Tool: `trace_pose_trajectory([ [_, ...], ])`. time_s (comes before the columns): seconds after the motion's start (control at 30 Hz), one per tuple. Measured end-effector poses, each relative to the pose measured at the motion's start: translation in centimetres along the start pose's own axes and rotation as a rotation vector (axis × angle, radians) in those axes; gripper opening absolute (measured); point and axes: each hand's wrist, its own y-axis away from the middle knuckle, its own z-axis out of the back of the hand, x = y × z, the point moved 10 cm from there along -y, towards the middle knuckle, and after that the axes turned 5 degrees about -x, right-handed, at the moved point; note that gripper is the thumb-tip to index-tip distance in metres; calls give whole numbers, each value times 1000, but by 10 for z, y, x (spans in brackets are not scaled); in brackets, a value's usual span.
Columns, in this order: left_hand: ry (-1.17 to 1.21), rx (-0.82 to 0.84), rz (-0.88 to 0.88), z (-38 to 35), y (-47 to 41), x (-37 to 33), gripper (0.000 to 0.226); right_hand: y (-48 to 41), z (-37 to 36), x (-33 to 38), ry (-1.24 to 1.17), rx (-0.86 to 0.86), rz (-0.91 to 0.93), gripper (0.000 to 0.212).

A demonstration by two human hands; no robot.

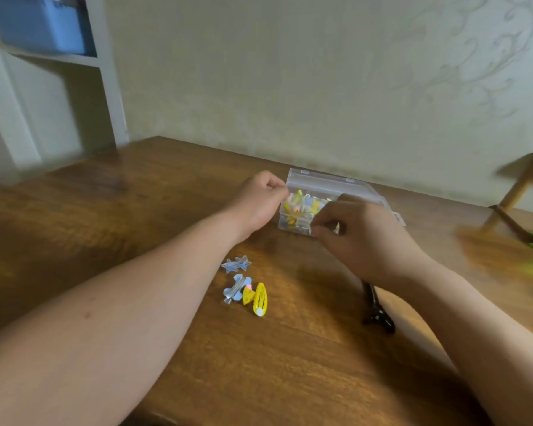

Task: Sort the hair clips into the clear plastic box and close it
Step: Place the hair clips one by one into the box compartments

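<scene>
A clear plastic box (302,224) is seen on the wooden table (136,210), near its far edge by the wall. Its lid (330,182) is open and tilted backwards. Through the transparent walls many small clips, mostly yellow with some pink and blue, are seen inside. The left rim of the box is pinched by the curled fingers of the left hand (259,198). The front wall is gripped between thumb and forefinger of the right hand (363,238), which is blurred. Nearer on the table four hair clips are laid close together: a blue star clip (236,264), a light-blue bow clip (235,289), a yellow wedge clip (248,296) and a yellow snap clip (260,299). A black claw clip (379,315) is partly hidden under the right forearm.
</scene>
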Motion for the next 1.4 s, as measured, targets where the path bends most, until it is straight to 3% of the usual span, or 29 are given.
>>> trace_pose_trajectory([
  [0.13, 33, -5, 21, 0, 2, -1, 23, 10, -19, 32, -173, 226, 34, 8],
  [0.3, -3, 6, 1, 1, 0, 0, 14, 34, -45, 72, -259, 545, 105, 37],
  [0.97, -8, 19, -26, -1, -1, 0, 12, 42, -44, 69, -224, 715, 118, 15],
  [1.1, 2, -6, -7, -1, -4, 3, 13, 29, -35, 58, -340, 578, 78, 11],
  [1.3, 0, 6, -19, -3, -4, 4, 15, -9, 36, -37, -508, -85, -215, 13],
  [1.4, -21, 24, -42, -5, -4, 3, 23, -6, 61, -94, -407, -263, -371, 13],
])
